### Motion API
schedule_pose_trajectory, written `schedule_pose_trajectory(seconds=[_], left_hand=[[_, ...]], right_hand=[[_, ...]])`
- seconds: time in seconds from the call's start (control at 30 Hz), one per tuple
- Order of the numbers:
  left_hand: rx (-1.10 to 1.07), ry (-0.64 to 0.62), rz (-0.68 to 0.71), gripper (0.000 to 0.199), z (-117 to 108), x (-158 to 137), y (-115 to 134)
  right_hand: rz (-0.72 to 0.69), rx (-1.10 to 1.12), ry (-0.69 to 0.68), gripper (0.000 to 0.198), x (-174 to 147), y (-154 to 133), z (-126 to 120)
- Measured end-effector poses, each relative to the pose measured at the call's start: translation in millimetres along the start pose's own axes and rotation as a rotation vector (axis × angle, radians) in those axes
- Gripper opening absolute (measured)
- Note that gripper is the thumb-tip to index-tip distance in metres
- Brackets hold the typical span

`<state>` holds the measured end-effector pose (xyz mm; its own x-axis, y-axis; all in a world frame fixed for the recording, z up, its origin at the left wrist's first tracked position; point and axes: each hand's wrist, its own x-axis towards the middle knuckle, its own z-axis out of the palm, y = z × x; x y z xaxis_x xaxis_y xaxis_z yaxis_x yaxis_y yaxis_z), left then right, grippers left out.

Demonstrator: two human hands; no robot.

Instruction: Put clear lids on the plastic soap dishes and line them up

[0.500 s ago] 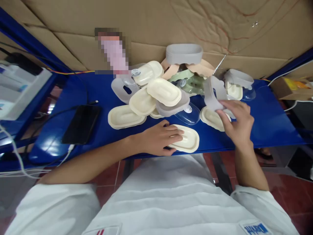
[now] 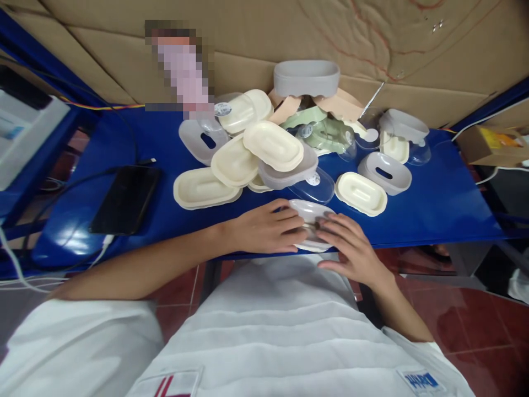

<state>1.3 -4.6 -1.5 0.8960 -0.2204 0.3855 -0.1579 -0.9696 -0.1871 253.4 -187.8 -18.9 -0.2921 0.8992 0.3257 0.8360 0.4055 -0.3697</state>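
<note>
A pale grey oval container [image 2: 311, 208] lies at the front table edge, largely covered by my hands. A small dark gap, perhaps its slot, shows between my fingertips. My left hand [image 2: 270, 227] grips its left end, fingers curved over the top. From the right, my right hand [image 2: 349, 240] holds the other end with fingers bent over it. Whether the cream lid seen there earlier is underneath is hidden. Just beyond my right hand sit a cream oval lid [image 2: 361, 194] and another grey slotted container [image 2: 388, 173].
Cream lids [image 2: 273, 144], grey containers, clear covers [image 2: 312, 187] and green and peach sleeves [image 2: 339, 105] are heaped behind my hands. A black phone [image 2: 125, 199] with a white cable lies left. Cardboard [image 2: 243, 66] lines the back; a small carton [image 2: 491, 146] stands right.
My right hand has come leftward and down with the grey container, now at the front edge where the cream lid lay. My left hand has stayed there. The camera view has shifted slightly.
</note>
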Motion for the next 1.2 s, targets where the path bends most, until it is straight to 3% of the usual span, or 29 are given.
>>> schedule_pose_trajectory(seconds=[0.13, 0.23, 0.37, 0.43, 0.57, 0.7, 0.77, 0.93, 1.07, 1.2], left_hand=[[-0.029, 0.036, 0.023, 0.024, 1, 2, -1], [-0.115, 0.031, 0.015, 0.023, -1, 3, -2], [-0.177, 0.015, 0.01, 0.015, -4, 2, -1], [-0.176, 0.016, 0.019, 0.013, -5, 2, -1], [-0.151, 0.029, 0.024, 0.015, -4, 0, -2], [-0.172, 0.01, 0.035, 0.018, -4, -2, -3], [-0.204, -0.017, 0.049, 0.017, -4, -2, -2], [-0.238, 0.001, 0.076, 0.014, -4, -2, 1], [-0.218, -0.013, 0.071, 0.015, -4, -3, 0], [-0.138, 0.053, 0.037, 0.015, -5, -4, 0]], right_hand=[[-0.058, -0.108, -0.039, 0.048, 5, -8, 11], [-0.07, -0.114, -0.031, 0.05, 10, -5, 4], [0.118, -0.227, 0.045, 0.058, 38, 10, -12], [0.217, -0.289, 0.008, 0.071, 60, 20, -17], [0.254, -0.184, -0.114, 0.089, 95, 41, -18], [0.284, -0.075, -0.153, 0.078, 108, 49, -19], [0.292, -0.089, -0.168, 0.071, 110, 48, -17], [0.268, -0.203, -0.161, 0.083, 114, 45, -12], [0.243, -0.208, -0.095, 0.068, 102, 42, -36], [0.229, -0.118, 0.031, 0.053, 63, 35, -62]])
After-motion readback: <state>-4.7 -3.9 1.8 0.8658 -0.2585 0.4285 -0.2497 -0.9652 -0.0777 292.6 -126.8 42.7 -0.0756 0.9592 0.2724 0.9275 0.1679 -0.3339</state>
